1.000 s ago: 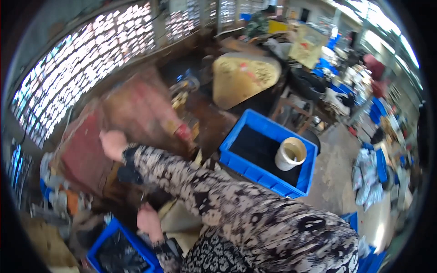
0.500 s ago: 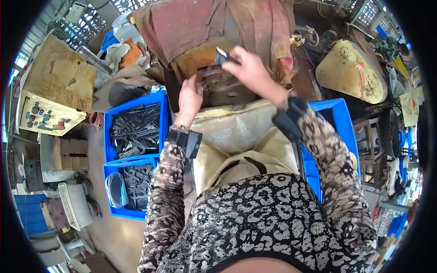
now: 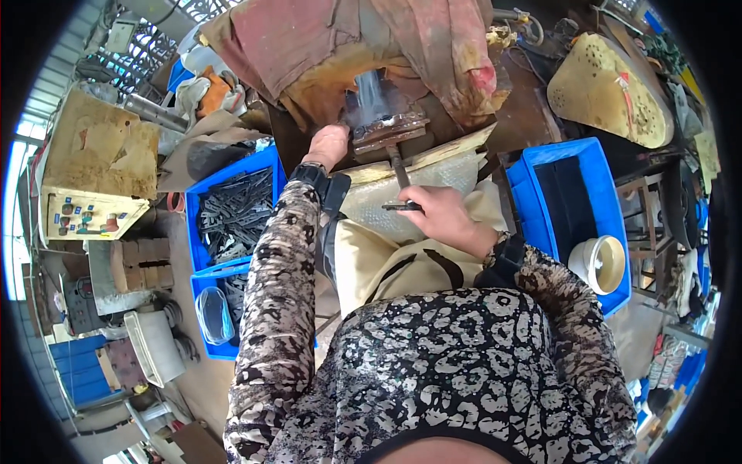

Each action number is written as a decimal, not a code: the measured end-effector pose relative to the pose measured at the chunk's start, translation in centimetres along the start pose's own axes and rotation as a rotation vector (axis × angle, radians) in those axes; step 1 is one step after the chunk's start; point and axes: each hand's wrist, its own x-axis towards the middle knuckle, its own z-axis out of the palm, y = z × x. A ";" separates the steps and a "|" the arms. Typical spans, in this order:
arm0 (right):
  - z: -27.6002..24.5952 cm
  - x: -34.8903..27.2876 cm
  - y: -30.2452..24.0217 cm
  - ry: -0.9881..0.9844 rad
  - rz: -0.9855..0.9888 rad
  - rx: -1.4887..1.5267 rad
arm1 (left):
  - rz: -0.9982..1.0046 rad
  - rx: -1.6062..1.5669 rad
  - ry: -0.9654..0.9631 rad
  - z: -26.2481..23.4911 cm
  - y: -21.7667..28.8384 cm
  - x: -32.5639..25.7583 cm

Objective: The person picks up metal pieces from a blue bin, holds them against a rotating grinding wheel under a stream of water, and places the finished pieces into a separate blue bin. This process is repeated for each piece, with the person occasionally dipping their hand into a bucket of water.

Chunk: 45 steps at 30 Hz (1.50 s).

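A rusty brown vise-like metal clamp (image 3: 390,133) lies ahead of me, below hanging stained cloth. From it a metal rod (image 3: 397,166) runs toward my body, with a dark crossbar (image 3: 403,206) at its end. Around the rod's end and crossbar my right hand (image 3: 444,216) is closed. Beside the clamp's left end, my left hand (image 3: 328,145) is curled; its fingertips are hidden, as is anything inside them. A blurred pale grey streak (image 3: 371,94) shows behind the clamp; what it is, I cannot make out.
Blue bins (image 3: 236,174) with dark strips stand at left, one with a clear coil (image 3: 214,315). A blue bin (image 3: 533,182) at right holds a cream bucket (image 3: 599,263). Reddish cloth (image 3: 325,39) drapes ahead; bubble wrap (image 3: 386,201) lies before my lap. A control box (image 3: 93,209) stands far left.
My right hand has come down from above the clamp, where it held a small dark tool with a shiny tip, to the crossbar. My left hand now curls lower. The grey streak has appeared.
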 end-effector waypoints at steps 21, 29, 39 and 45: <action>-2.6 6.2 4.2 0.125 0.618 1.146 | -0.370 -1.215 0.355 -9.2 10.8 -7.9; -0.6 6.3 2.6 0.221 0.471 1.468 | -0.127 -0.311 0.477 -10.5 17.3 -8.4; -0.6 5.0 1.1 0.080 0.519 1.379 | -0.233 -0.667 0.600 -11.3 13.5 -9.0; 0.5 4.4 -0.6 0.120 0.426 1.318 | -0.304 -2.111 0.390 -10.7 13.0 -11.5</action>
